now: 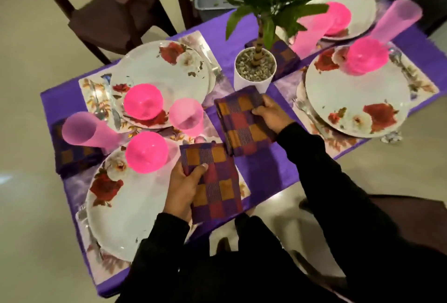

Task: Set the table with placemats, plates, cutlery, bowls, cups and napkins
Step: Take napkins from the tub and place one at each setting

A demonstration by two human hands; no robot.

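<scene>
Both hands pinch checked napkins, the left hand (182,187) one napkin (214,181) by the near plate (121,213), the right hand (272,114) another (242,121) mid-surface; lay each flat beside its plate.

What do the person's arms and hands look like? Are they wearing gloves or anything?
No gloves. Both hands are bare: the left hand and the right hand. Both arms are covered by long black sleeves that reach to the wrists. The sleeves look plain, with no pattern or markings. No rings, watch or bracelets show in this view.
</scene>
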